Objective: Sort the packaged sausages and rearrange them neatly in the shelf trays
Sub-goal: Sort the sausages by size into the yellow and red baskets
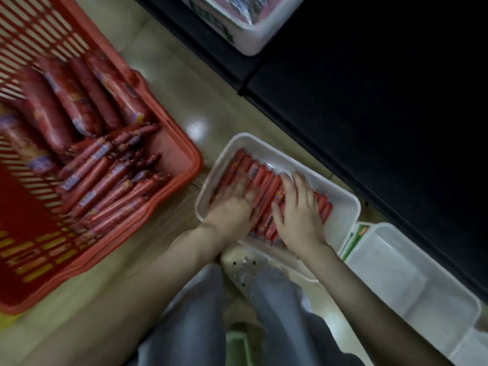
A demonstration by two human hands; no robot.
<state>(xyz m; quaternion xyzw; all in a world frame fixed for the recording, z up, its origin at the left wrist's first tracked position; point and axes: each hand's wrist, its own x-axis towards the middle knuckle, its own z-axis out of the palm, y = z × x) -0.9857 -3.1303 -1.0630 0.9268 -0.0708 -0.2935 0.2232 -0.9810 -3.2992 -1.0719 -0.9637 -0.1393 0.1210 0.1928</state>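
Sausages (pixel 260 175) are being pressed level in the tray (pixel 340 220) by the left hand (pixel 235 204) and right hand (pixel 298 215), both flat, gripping nothing; many more are being left unsorted in the basket (pixel 191 159).

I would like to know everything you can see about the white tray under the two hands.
The white rectangular plastic tray has rounded corners and low raised walls. It sits on the glossy beige floor, turned diagonally, near the red slatted plastic basket. A row of thin red packaged sausages lies side by side in it, leaving a bare strip at its right end. The left hand and the right hand rest flat on the sausages.
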